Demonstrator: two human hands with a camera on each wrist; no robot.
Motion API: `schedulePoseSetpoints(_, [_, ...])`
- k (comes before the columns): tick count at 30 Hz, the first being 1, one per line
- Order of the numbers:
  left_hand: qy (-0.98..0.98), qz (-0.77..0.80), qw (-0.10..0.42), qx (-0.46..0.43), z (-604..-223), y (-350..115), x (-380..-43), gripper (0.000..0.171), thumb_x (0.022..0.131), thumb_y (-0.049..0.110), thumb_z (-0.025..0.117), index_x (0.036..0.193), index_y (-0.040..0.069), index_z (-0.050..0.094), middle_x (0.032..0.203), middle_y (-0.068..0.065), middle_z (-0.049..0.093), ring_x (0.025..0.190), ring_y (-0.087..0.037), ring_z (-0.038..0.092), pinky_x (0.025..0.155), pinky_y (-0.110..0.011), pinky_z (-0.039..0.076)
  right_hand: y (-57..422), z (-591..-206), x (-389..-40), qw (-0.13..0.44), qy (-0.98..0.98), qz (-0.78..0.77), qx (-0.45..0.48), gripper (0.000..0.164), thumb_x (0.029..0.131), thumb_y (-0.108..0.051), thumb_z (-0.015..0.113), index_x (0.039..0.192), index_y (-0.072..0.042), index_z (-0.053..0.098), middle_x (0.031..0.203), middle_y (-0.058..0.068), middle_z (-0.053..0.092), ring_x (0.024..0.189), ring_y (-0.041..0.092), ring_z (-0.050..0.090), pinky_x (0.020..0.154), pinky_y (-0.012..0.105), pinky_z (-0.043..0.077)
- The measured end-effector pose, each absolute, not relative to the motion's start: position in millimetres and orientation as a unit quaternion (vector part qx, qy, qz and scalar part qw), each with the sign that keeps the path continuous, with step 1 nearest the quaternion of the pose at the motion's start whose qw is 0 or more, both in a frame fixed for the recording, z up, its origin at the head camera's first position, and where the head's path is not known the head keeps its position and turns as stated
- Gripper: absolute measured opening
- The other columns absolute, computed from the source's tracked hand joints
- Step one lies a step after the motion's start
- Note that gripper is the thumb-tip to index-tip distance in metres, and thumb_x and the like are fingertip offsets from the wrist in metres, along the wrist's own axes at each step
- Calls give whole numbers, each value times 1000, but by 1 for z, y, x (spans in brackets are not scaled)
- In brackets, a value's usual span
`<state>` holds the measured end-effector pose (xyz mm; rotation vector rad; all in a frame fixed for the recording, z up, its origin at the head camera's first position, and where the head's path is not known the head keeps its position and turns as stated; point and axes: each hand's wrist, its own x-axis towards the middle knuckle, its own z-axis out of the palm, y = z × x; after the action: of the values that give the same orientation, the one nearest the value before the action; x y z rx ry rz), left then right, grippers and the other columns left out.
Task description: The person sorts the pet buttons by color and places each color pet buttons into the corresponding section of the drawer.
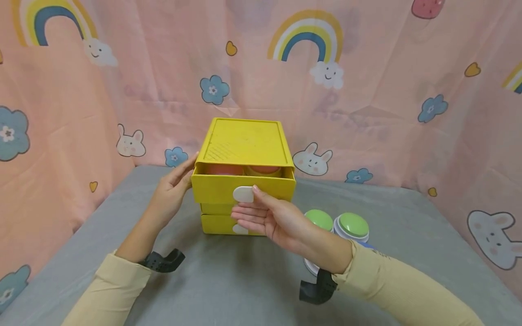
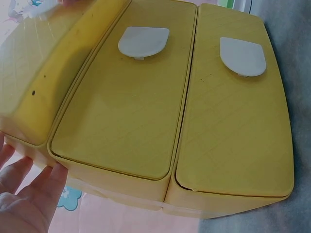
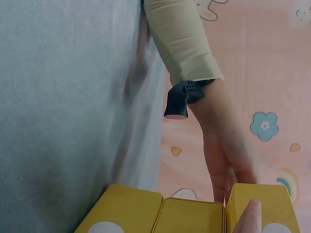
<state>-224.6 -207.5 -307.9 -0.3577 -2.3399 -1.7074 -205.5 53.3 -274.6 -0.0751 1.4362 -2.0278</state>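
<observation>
The bench (image 1: 204, 290) loses its near edge below the head view. On it, the yellow drawer unit (image 1: 246, 142) hides some fingertips of the left grip (image 1: 169, 194), and the right grip (image 1: 277, 222) covers part of the lowest drawer (image 1: 218, 225). Inside the top drawer (image 1: 214, 188), a reddish thing (image 1: 224, 169) and a yellowish one (image 1: 263, 173) show too little to identify. Toward the bench's right edge, the right forearm (image 1: 320, 244) partly hides green-topped containers (image 1: 353, 224).

Room over grey cloth (image 1: 244, 290) before the yellow drawers (image 1: 213, 190); 2 green-topped containers (image 1: 353, 225) in the way rightward.
</observation>
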Motion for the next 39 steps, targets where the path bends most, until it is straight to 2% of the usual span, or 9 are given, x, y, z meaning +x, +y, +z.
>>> schedulePoseSetpoints(9, [-802,-573,117,-123,-308,-207,-223,52,106,40,41,157,31,31,160,4,37,141,-22,45,115,-45,42,47,-274,-216,302,543,-783,-12,56,102,-44,52,131,3,55,136,24,60,121,30,65,97,34,55])
schedulePoseSetpoints(15, [-804,-568,120,-128,-307,-207,-223,51,106,39,41,156,31,32,160,4,38,141,-21,45,114,-45,43,46,-274,-219,303,539,-786,-9,61,103,-44,49,139,5,51,140,25,57,125,30,62,97,34,55])
schedulePoseSetpoints(22, [-806,-567,120,-122,-307,-209,-222,52,107,38,41,157,28,31,160,2,37,143,-21,43,114,-45,43,42,-273,-222,300,545,-783,-14,58,105,-41,46,141,5,50,143,25,54,132,33,55,97,32,55])
schedulePoseSetpoints(32, [-801,-572,118,-131,-306,-208,-223,51,107,35,41,157,29,31,160,5,37,142,-19,43,113,-40,44,42,-275,-227,276,550,-788,-16,57,105,-40,47,139,5,51,137,24,59,120,28,65,96,33,55])
schedulePoseSetpoints(39, [-796,-578,119,-134,-306,-207,-224,52,107,33,42,157,27,31,160,3,37,143,-19,42,113,-38,44,43,-275,-231,279,551,-787,-21,58,105,-40,47,140,6,50,139,25,57,124,30,62,97,34,55])
